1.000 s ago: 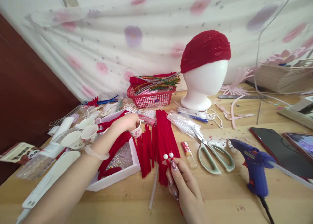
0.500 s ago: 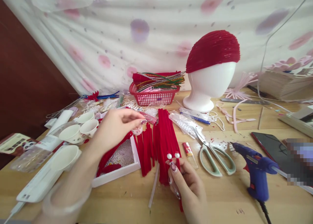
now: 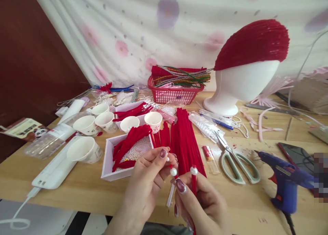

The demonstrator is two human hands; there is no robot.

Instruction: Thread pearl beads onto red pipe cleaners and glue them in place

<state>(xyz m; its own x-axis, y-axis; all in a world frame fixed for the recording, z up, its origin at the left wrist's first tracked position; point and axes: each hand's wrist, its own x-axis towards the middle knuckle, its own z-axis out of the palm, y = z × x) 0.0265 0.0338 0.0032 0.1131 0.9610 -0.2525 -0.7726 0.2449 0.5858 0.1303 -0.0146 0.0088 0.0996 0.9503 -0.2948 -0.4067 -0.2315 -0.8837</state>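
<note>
My right hand (image 3: 202,201) is closed on red pipe cleaners (image 3: 194,185), two of them tipped with large white pearl beads (image 3: 194,170). Close beside it, my left hand (image 3: 148,180) pinches a small white pearl (image 3: 167,159) between thumb and fingertips, near the left beaded tip. Behind both hands lies a thick bundle of red pipe cleaners (image 3: 186,142). To the left, a white box (image 3: 120,175) holds small pearls and curved red pipe cleaner pieces (image 3: 132,139).
Several paper cups (image 3: 85,149) stand at left beside a white power strip (image 3: 55,171). Scissors (image 3: 237,163), a lighter (image 3: 208,153) and a blue glue gun (image 3: 280,173) lie at right. A red basket (image 3: 176,95) and a foam head with red cap (image 3: 241,81) stand behind.
My left hand has come down and right from above the white box to the beaded tips, now pinching a small pearl. The view has shifted left; my right hand keeps hold of the pipe cleaners.
</note>
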